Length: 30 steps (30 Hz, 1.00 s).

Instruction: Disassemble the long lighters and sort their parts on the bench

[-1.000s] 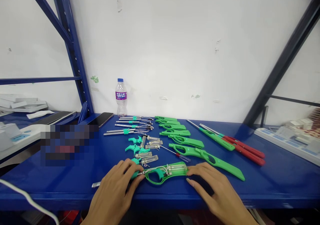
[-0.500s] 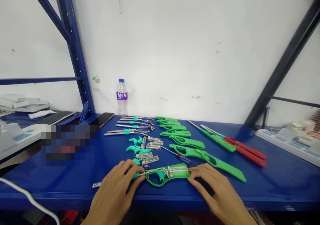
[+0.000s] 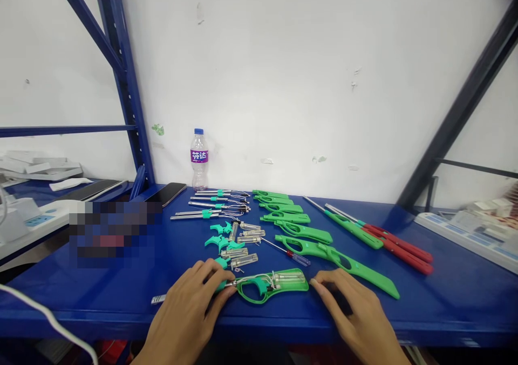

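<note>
A green half shell lies open side up near the table's front edge, with a clear tank, thin wires and a teal trigger inside. My left hand pinches the metal rod and teal collar at the shell's left end; the rod's tip sticks out left of the hand. Just off the shell's right end is my right hand, its thumb and forefinger close together; whether anything is between them cannot be made out. Behind the shell lie loose clear tanks and teal triggers.
Several green shells and a screwdriver lie behind. Farther right are red-handled lighters. Several metal rods, a bottle and a phone stand or lie at the back left. Power strips flank the table.
My right hand has moved slightly right, off the shell's end. My left hand keeps its hold on the rod. The view has shifted a little.
</note>
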Available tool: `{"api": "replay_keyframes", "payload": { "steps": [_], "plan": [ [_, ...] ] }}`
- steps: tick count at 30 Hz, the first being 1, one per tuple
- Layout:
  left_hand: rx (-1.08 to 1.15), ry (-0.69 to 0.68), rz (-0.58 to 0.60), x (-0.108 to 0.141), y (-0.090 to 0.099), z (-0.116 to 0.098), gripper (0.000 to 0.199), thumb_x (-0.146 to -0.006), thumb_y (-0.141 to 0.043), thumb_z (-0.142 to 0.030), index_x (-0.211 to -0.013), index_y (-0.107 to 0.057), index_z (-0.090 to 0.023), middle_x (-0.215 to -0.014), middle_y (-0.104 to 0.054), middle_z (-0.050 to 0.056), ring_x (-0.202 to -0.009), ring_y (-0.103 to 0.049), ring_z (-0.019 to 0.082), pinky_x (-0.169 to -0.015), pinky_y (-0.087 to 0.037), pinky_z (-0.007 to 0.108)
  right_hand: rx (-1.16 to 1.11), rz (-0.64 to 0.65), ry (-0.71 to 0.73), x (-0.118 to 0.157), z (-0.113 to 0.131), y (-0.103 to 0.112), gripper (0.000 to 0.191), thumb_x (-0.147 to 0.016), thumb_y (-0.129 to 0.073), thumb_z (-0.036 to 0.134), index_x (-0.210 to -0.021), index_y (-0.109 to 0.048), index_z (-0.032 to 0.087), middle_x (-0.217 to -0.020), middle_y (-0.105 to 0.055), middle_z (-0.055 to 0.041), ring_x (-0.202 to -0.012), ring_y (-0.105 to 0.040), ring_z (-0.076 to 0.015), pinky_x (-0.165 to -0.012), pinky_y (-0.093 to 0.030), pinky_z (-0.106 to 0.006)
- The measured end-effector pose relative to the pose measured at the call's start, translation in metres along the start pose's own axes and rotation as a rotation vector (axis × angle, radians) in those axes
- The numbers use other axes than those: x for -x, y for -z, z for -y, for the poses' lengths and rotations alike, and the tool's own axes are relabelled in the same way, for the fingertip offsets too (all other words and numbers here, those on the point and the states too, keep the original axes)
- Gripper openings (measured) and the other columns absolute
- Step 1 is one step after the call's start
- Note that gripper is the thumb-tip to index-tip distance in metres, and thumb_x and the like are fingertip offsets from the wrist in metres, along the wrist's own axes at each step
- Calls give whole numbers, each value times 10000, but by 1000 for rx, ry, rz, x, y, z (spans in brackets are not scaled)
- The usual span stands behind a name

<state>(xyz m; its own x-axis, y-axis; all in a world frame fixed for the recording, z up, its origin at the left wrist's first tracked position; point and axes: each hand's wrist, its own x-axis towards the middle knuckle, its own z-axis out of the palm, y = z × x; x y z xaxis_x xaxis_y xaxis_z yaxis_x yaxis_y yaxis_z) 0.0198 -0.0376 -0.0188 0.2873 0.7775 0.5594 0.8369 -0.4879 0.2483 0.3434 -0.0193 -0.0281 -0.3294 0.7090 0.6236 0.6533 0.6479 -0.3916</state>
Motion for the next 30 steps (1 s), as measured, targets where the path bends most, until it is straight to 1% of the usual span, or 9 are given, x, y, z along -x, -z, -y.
{"api": "replay_keyframes", "payload": {
  "steps": [4, 7, 9, 11, 13, 16, 20, 25, 30],
  "plan": [
    [0, -19, -7, 0, 1, 0, 208, -1069, -451, -344, -1091, -652, -293, -1014, -677, -10, -873, -661, 192, -781, -557, 347, -19, -75, 30, -3, 5, 1, 61, -1064, -579, 287, -1049, -636, 271, -971, -707, 11, -850, -680, -184, -799, -497, -279],
    [2, -17, 6, 1, 2, -1, 219, -1072, -438, -336, -1105, -651, -294, -1025, -668, -5, -869, -654, 193, -773, -561, 356, -46, -87, 29, -11, 18, 0, 63, -1061, -583, 271, -1038, -641, 263, -952, -704, 5, -812, -666, -180, -755, -498, -275],
    [-1, -11, 22, 1, 2, -1, 227, -1072, -434, -339, -1105, -654, -293, -1024, -662, -2, -868, -647, 198, -768, -564, 367, -84, -46, 60, -21, 29, -4, 93, -1071, -558, 251, -1030, -642, 254, -957, -703, -4, -837, -663, -184, -763, -499, -279],
    [-3, 3, 38, 2, 2, 0, 228, -1071, -436, -346, -1102, -656, -294, -1022, -658, 0, -873, -641, 204, -769, -565, 380, -101, 41, 111, -36, 39, -11, 126, -1081, -535, 239, -1021, -645, 247, -978, -705, -13, -887, -662, -194, -804, -496, -294],
    [2, 16, 52, 3, 1, 1, 222, -1069, -442, -351, -1112, -654, -298, -1026, -656, 0, -880, -640, 207, -772, -565, 388, -58, 104, 138, -55, 46, -19, 138, -1085, -527, 233, -1022, -650, 237, -992, -705, -23, -901, -657, -204, -819, -485, -310],
    [4, 27, 64, 4, 0, 3, 213, -1066, -453, -360, -1127, -652, -310, -1036, -658, -1, -886, -640, 212, -767, -562, 391, 125, 152, 171, -87, 51, -30, 102, -1068, -571, 221, -1034, -667, 215, -1027, -705, -43, -936, -649, -222, -745, -461, -299],
    [-1, 9, 50, 4, -1, 4, 215, -1064, -459, -356, -1136, -657, -312, -1036, -667, 0, -887, -643, 209, -772, -561, 379, 354, 282, 260, -117, 56, -41, 102, -1050, -611, 216, -985, -688, 202, -921, -705, -32, -876, -647, -225, -624, -393, -280],
    [-28, -31, 6, 1, -1, 4, 229, -1061, -462, -355, -1105, -679, -298, -1026, -684, 4, -872, -657, 203, -781, -575, 366, 424, 324, 244, -121, 57, -44, 105, -1047, -610, 192, -1009, -706, 212, -911, -718, -23, -883, -655, -229, -587, -342, -283],
    [-53, -37, 23, 2, -1, 7, 223, -1053, -486, -356, -1130, -688, -303, -1041, -699, 3, -891, -683, 182, -800, -587, 316, 312, 340, 168, -116, 49, -36, 202, -1074, -539, 164, -1077, -729, 235, -994, -753, -21, -901, -689, -220, -666, -392, -281]
  ]
}}
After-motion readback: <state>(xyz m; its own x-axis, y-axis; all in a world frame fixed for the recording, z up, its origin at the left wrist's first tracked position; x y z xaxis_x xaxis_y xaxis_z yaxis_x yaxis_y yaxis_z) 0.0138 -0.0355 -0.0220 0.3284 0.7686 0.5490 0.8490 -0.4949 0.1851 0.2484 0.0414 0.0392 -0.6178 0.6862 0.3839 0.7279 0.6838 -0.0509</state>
